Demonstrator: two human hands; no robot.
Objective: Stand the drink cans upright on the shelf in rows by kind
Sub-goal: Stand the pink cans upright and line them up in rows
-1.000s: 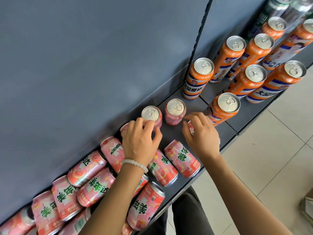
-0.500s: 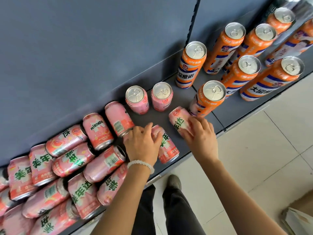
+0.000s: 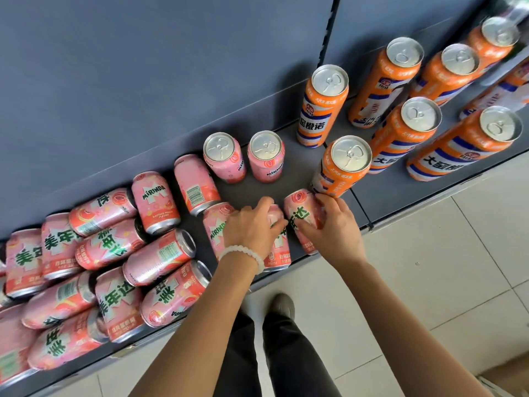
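Pink cans, two, lying at shelf (image 3: 360, 202) front edge: left hand (image 3: 252, 227) grips one (image 3: 279, 247), right hand (image 3: 329, 224) grips the other (image 3: 300, 213); long axes run front-to-back.

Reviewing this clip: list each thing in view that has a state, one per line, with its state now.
Two pink cans at the back: upright, tabs unopened.
Orange cans: upright in rows.
Pile of pink cans: lying on their sides.
Pink can by the orange row: lying down, held by the right hand.
Pink can beside it: lying down, held by the left hand.
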